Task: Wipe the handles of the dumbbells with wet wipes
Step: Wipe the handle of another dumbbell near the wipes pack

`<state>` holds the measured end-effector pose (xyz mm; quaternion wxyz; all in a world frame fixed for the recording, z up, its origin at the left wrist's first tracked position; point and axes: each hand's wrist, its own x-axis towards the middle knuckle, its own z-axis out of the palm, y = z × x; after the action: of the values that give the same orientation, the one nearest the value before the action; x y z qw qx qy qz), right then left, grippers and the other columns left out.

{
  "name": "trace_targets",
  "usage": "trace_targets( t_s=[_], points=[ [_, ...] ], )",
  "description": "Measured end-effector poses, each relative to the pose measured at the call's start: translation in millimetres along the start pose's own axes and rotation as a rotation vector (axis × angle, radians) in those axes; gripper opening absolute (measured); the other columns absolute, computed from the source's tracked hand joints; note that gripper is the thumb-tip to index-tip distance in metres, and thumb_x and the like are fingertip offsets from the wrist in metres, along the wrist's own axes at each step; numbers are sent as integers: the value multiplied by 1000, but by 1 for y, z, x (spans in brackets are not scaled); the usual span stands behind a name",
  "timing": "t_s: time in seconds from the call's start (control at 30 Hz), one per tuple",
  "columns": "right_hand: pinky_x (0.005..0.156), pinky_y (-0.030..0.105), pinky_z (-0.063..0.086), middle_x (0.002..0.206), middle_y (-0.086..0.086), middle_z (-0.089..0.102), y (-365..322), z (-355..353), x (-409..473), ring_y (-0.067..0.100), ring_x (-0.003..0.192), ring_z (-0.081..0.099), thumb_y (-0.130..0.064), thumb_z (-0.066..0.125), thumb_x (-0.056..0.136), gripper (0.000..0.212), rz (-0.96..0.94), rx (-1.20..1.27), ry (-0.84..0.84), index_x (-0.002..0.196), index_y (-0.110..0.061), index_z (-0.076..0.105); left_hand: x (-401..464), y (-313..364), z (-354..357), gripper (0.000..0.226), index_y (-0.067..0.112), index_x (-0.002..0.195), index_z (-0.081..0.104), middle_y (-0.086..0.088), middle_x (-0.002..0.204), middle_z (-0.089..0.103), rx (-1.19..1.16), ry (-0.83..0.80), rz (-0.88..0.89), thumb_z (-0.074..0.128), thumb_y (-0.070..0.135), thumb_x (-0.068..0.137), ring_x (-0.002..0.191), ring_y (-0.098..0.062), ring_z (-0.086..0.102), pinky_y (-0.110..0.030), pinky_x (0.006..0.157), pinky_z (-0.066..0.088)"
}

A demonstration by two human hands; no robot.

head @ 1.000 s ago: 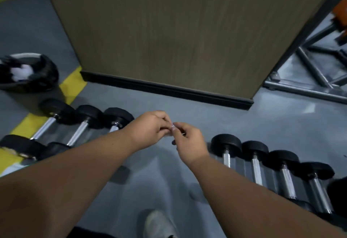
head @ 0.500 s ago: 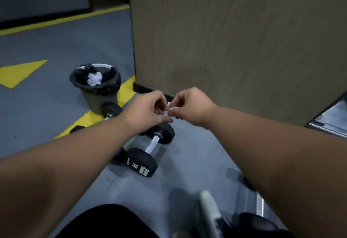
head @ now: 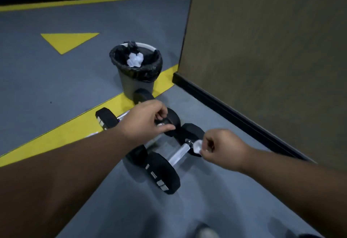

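Three black-headed dumbbells with chrome handles lie side by side on the grey floor. The nearest dumbbell (head: pixel 177 156) shows its bare handle. The middle dumbbell (head: pixel 173 120) is mostly hidden under my left hand (head: pixel 146 122), whose thumb and fingers pinch a small dark scrap that looks like a wipe wrapper (head: pixel 161 123). The far dumbbell (head: pixel 106 117) lies on the yellow line. My right hand (head: pixel 222 148) pinches a small white wet wipe (head: pixel 197 146) just above the far end of the nearest handle, not touching it.
A grey trash bin (head: pixel 138 83) with a black liner stands right behind the dumbbells, with crumpled white wipes (head: pixel 135 59) inside. A brown wall panel (head: pixel 262 59) with a black baseboard runs along the right. My shoe (head: pixel 206 232) shows at the bottom edge.
My view has swung left from the right-hand row of dumbbells to the three beside the bin. My hands, joined on a small white item, have come apart, with the wipe in my right hand.
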<state>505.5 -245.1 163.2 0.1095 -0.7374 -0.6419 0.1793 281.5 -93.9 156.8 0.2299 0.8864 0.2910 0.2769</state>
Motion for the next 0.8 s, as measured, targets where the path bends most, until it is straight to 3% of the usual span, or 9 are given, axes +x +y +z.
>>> trace_targets(
  t_s=[0.13, 0.2, 0.33, 0.43, 0.5, 0.63, 0.73, 0.8],
  points=[
    [60, 25, 44, 75, -9, 55, 37, 55, 34, 9, 64, 55, -12, 71, 79, 26, -67, 64, 69, 66, -24, 52, 2, -43, 20, 37, 19, 90, 63, 9, 88, 61, 58, 10, 23, 84, 46, 77, 81, -10, 57, -32, 73, 51],
    [63, 29, 50, 83, -11, 55, 46, 82, 44, 9, 69, 57, -14, 70, 82, 19, -37, 119, 91, 76, -24, 56, -3, -52, 32, 37, 21, 92, 63, 9, 92, 61, 92, -4, 51, 82, 48, 77, 82, -9, 56, -31, 73, 49],
    [81, 17, 51, 105, -15, 55, 63, 127, 55, -2, 90, 60, -16, 70, 88, 23, -168, 237, 15, 110, -23, 66, -20, -74, 71, 40, 14, 97, 64, -1, 98, 62, 59, -96, 144, 86, 41, 78, 86, -17, 58, -29, 75, 49],
    [87, 6, 43, 105, -16, 49, 65, 146, 62, -8, 92, 55, -17, 65, 93, 19, -243, 255, -58, 111, -21, 69, -35, -87, 91, 45, 18, 106, 60, 1, 106, 60, 18, -145, 126, 82, 47, 80, 93, -17, 59, -35, 77, 56],
    [88, 8, 43, 101, -13, 48, 65, 157, 69, -4, 90, 56, -14, 64, 94, 14, -218, 299, 5, 106, -17, 70, -44, -87, 101, 55, 16, 111, 61, -2, 113, 60, 47, -181, 96, 77, 59, 80, 97, -19, 60, -33, 81, 56],
    [83, 20, 52, 99, -6, 52, 59, 184, 76, 4, 86, 59, -13, 62, 92, 10, -250, 304, 14, 96, -18, 70, -60, -76, 128, 69, 18, 118, 60, 3, 119, 55, 30, -227, -120, 67, 73, 77, 105, -11, 56, -27, 91, 51],
    [71, 34, 56, 101, -5, 55, 60, 195, 72, 12, 83, 61, -25, 55, 91, 14, -366, 190, -74, 91, -20, 68, -67, -67, 143, 59, 21, 116, 59, 9, 115, 49, 10, -211, -293, 62, 65, 78, 105, -5, 50, -27, 96, 47],
    [67, 32, 56, 100, -6, 57, 66, 191, 82, 13, 78, 63, -36, 50, 94, 24, -309, 128, 32, 92, -23, 71, -64, -63, 148, 59, 20, 119, 56, 8, 116, 48, 35, -235, -374, 61, 61, 77, 109, -8, 48, -27, 99, 44]
  ],
)
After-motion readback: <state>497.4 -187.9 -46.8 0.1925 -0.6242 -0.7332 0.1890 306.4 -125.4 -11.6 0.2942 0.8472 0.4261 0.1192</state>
